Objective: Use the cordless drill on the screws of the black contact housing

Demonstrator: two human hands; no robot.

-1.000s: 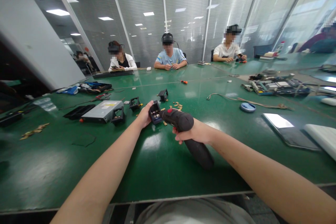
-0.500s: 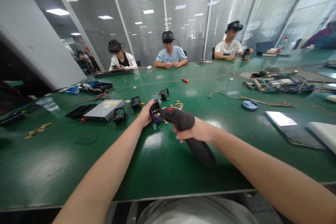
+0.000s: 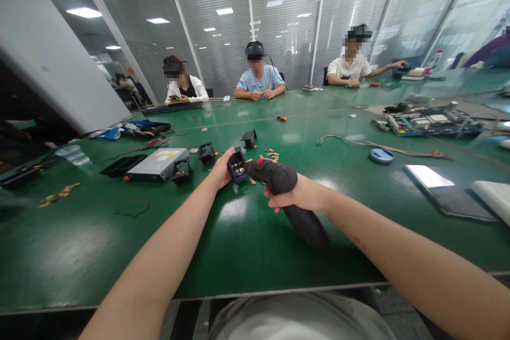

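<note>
My left hand grips a small black plastic housing with brass-coloured metal parts inside, its open side turned toward the drill. A black cordless drill with a red mark is in my right hand, fingers wrapped round its handle. The drill's front end points left at the housing; I cannot tell whether its tip touches. Several small brass pieces lie just behind the drill. Similar black housings rest nearby: one behind, one to the left and one farther left.
A silver drive box and a black tray lie at left, near more brass pieces. On the right are a blue round lid, a tablet and circuit boards. Several people sit across the green table.
The view has shifted slightly. Both hands keep their hold on the housing and the drill, almost in place. The person at the far right has stretched an arm out to the right.
</note>
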